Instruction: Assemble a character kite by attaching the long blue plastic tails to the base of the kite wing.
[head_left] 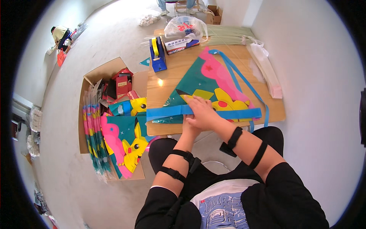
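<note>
A folded triangular kite [196, 78] of teal, pink and yellow film, with a cartoon figure on it, lies flat on the wooden table [164, 89]. Across its near end runs a wide blue strip [164, 112]. My right hand [203, 110] rests over the strip and kite, its fingers reaching forward and its thumb apart. Close under it, my left hand [190, 124] comes up at the table's near edge; its fingers are mostly hidden. A narrow blue ribbon [249, 86] loops from the kite's far tip down its right side.
At the table's back stand a blue tape dispenser [158, 57], a carton [181, 45], a plastic bag [183, 27] and thin pale rods [225, 35]. White strips [267, 72] lie at right. An open cardboard box [91, 78] with more kites [131, 147] stands left. Another person [61, 35] crouches far left.
</note>
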{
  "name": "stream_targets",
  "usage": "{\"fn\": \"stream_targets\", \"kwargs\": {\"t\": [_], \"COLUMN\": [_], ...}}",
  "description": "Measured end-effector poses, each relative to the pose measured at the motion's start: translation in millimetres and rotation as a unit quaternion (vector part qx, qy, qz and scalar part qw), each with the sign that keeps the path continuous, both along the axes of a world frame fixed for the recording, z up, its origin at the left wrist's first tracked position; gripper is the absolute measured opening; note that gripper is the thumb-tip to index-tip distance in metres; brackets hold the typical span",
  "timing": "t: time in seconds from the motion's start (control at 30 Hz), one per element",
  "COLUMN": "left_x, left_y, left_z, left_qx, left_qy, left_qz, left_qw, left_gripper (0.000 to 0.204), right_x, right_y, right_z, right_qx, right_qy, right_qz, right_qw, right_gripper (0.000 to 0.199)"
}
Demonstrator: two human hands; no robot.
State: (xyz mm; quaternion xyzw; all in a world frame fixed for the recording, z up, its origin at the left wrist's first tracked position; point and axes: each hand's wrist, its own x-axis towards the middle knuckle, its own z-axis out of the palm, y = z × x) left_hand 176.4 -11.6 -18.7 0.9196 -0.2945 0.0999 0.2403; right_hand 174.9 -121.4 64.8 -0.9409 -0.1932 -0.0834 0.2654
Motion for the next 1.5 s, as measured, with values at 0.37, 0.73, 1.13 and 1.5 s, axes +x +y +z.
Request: {"fn": "stream_targets", "kwargs": {"t": [0.37, 0.73, 1.13, 1.5], "left_x": [-0.6, 0.2, 4.6, 11.0], "left_y": [-0.9, -0.7, -1.6, 0.1], "left_z": [-3.9, 13.7, 24.5, 53.7], "left_qx": [-0.030, -0.003, -0.052, -0.077], "left_qy": [-0.036, -0.045, 0.050, 0.098], "left_qz": [0.042, 0.043, 0.048, -0.085], "left_qw": [0.998, 0.998, 0.996, 0.989], "left_gripper": [0.052, 0.059, 0.070, 0.074], "right_x": [33.1, -31.6, -106.0, -135.7], "right_y": [10.0, -219.6, -341.0, -361.9], "right_z": [15.3, -6.9, -21.3, -17.9], "right_qx": [0.186, 0.338, 0.599, 0.629], "right_qy": [-0.037, -0.022, 0.074, 0.115], "right_qz": [-0.096, -0.359, -0.482, -0.469], "right_qw": [0.977, 0.870, 0.635, 0.609], "right_gripper": [0.070, 0.044, 0.036, 0.037]}}
